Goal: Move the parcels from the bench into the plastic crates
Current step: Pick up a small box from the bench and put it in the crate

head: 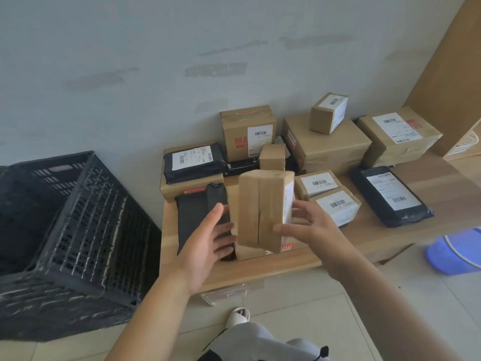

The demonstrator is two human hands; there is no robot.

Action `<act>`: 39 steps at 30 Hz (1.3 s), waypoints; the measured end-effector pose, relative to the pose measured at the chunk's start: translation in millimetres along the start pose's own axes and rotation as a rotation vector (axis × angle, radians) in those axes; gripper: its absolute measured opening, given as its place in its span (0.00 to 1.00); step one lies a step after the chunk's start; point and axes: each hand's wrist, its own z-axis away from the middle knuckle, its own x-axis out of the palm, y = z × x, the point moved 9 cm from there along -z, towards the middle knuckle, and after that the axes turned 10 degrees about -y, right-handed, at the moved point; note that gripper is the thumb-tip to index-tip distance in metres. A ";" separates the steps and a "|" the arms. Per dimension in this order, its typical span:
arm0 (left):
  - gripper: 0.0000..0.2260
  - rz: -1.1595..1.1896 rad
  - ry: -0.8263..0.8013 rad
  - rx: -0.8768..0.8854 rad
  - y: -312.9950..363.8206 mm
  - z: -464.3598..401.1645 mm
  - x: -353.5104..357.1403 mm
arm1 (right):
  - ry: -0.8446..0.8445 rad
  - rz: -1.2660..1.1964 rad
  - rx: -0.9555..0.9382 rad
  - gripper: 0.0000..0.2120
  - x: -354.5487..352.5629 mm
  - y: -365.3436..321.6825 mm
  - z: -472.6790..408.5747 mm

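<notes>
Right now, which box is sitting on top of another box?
The little cardboard box at the back right. It sits tilted on top of the big brown box, with its white label facing up. The other small boxes sit lower, on the bench.

A tall taped cardboard box [263, 209] stands upright between both hands — the right hand [309, 227] grips its lower right edge, the left hand [205, 246] is spread open beside its left face. Behind it, labelled parcels [328, 142] crowd the wooden surface [286, 264]. A black plastic crate [67, 230] sits to the left on the floor.
</notes>
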 end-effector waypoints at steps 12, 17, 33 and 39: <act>0.41 -0.974 0.162 0.587 -1.9 55.6 87.8 | -0.015 -0.874 0.360 0.36 35.8 79.6 81.8; 0.35 -0.969 0.203 0.683 -11.8 75.3 102.1 | -0.079 -0.958 0.351 0.38 44.0 84.8 107.3; 0.31 -0.104 0.192 0.304 -17.4 159.5 33.9 | -0.244 -0.360 -0.177 0.45 20.5 40.6 147.6; 0.30 -0.051 0.260 0.304 -30.1 194.9 23.4 | -0.461 -0.189 -0.321 0.43 45.7 8.4 151.8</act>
